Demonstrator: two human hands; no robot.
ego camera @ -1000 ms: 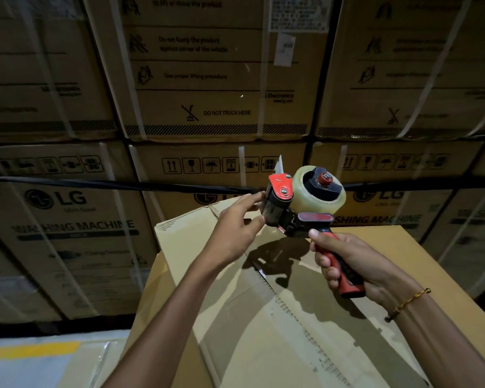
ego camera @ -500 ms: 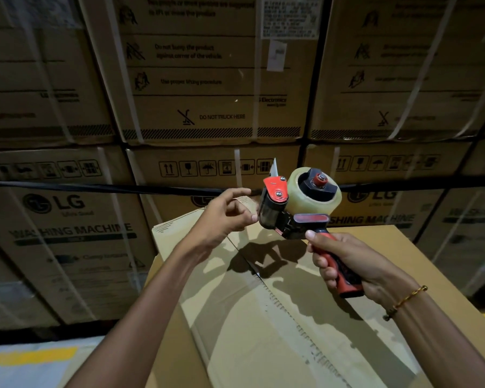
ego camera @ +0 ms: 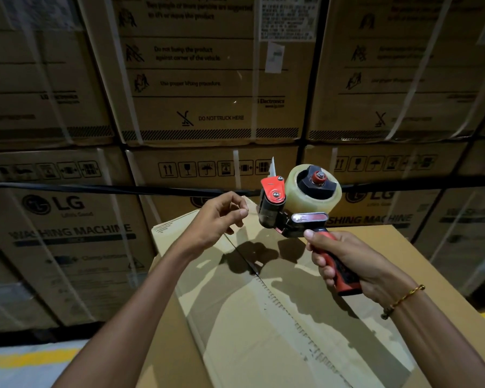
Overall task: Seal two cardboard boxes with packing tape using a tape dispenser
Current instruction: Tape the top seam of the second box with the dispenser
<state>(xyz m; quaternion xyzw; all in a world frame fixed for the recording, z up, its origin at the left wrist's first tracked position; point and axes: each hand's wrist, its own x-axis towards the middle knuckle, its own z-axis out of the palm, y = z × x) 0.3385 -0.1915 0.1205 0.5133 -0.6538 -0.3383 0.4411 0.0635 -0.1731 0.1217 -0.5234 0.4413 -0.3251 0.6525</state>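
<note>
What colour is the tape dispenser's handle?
The handle is red with black grip patches; head view.

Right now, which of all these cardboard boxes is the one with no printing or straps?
The plain box in front, below the tape dispenser in the right hand. The stacked boxes behind carry printing and white straps.

tape dispenser [ego camera: 294,217]: red/black plastic, shiny metal plate | tape roll [ego camera: 310,189]: glossy clear | cardboard box [ego camera: 263,317]: matt brown

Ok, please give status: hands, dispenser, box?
Right hand grips tape dispenser handle, held above box. Left hand curled beside its front; tape pinch unclear. Nothing in the way.
</note>
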